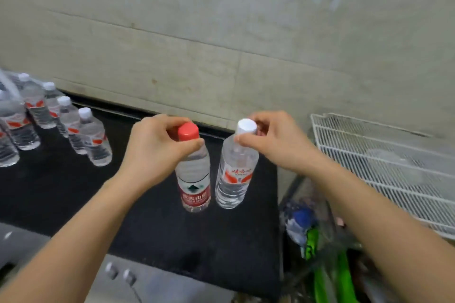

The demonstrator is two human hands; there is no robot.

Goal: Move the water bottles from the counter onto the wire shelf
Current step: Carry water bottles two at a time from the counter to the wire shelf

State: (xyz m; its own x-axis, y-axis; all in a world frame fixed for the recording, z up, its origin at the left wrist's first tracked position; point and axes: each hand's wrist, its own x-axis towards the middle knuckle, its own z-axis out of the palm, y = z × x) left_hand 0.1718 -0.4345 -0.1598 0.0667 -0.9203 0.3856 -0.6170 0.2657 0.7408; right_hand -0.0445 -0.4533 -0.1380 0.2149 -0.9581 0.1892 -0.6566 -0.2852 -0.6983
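So here we've got one bottle in each hand, both upright and side by side over the right end of the black bench (pixel 147 216). Our left hand (pixel 157 147) has its fingers (pixel 172 122) curled round the neck of the red-capped bottle (pixel 193 179), thumb pressed just under the cap. Our right hand (pixel 273 145) pinches the white-capped bottle (pixel 235 179) at the cap and neck the same way. The two bottles are nearly touching. We can't tell whether their bases sit on the bench or hang just above it.

The wire shelf (pixel 381 167) is off to the right, white, close to the bench's end, with neither held bottle on it. Something pale and round seems to sit on it, but it's too blurred to name.

A bunch of other white-capped bottles (pixel 93 140) stands at the far left of the bench. Below the shelf there's blurry blue and green clutter (pixel 312 241) that we can't make out.
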